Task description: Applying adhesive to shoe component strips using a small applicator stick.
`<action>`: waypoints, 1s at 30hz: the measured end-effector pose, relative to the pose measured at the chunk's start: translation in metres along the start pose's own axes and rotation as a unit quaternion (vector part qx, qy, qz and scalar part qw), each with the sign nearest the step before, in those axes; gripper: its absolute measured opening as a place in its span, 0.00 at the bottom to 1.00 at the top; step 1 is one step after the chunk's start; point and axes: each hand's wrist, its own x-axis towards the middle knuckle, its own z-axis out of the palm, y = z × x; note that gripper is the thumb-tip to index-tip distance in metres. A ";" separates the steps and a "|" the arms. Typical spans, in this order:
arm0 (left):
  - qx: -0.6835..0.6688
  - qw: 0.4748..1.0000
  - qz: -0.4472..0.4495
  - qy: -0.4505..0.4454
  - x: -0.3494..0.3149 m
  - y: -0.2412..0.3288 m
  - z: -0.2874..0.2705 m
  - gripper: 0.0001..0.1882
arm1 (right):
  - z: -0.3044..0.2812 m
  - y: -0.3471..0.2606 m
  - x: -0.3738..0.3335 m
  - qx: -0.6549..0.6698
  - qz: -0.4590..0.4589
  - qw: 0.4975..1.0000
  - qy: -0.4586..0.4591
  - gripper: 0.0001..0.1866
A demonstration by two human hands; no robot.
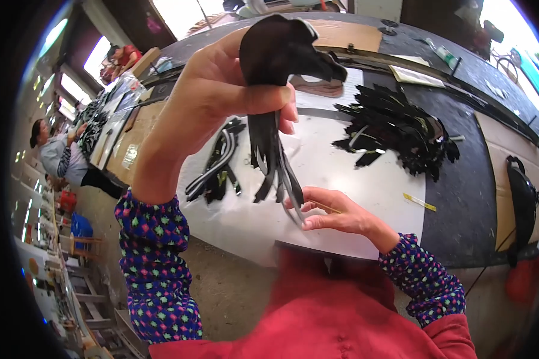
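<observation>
My left hand (221,90), raised over the table, is closed around a bundle of glossy black strips (268,140). The bundle's top folds over above my thumb, and its loose tails, some with grey sides, hang down below. At those lower ends is my right hand (341,214), its thumb and fingers apart, with the tail ends between or against them; the fingertips are partly hidden. A thin brownish line, perhaps a rubber band, crosses the right hand's fingers. Behind the tails lies a smaller pile of black and grey strips (218,164) on the white sheet (353,224).
A large heap of black strips (401,128) lies on the right. Near it are a yellow strip (419,202), cardboard (485,173) and a curved black piece (524,203). A long rail (431,81) crosses the table's far side. Two other people (72,155) are at the left.
</observation>
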 end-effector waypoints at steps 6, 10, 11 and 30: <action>-0.054 0.996 0.005 -0.065 0.034 -0.019 0.031 0.23 | -0.012 0.025 -0.025 -0.115 -0.063 0.980 0.149 0.15; -0.078 0.994 0.042 -0.064 0.025 -0.016 0.002 0.17 | -0.025 0.014 -0.063 -0.546 -0.015 0.812 0.206 0.17; -0.061 0.994 0.041 -0.082 0.023 -0.010 -0.010 0.21 | -0.028 0.011 -0.073 -0.546 -0.013 0.812 0.206 0.17; 0.270 0.925 0.138 -0.227 -0.028 -0.209 0.191 0.21 | -0.030 -0.034 -0.151 -0.576 0.140 0.665 0.455 0.16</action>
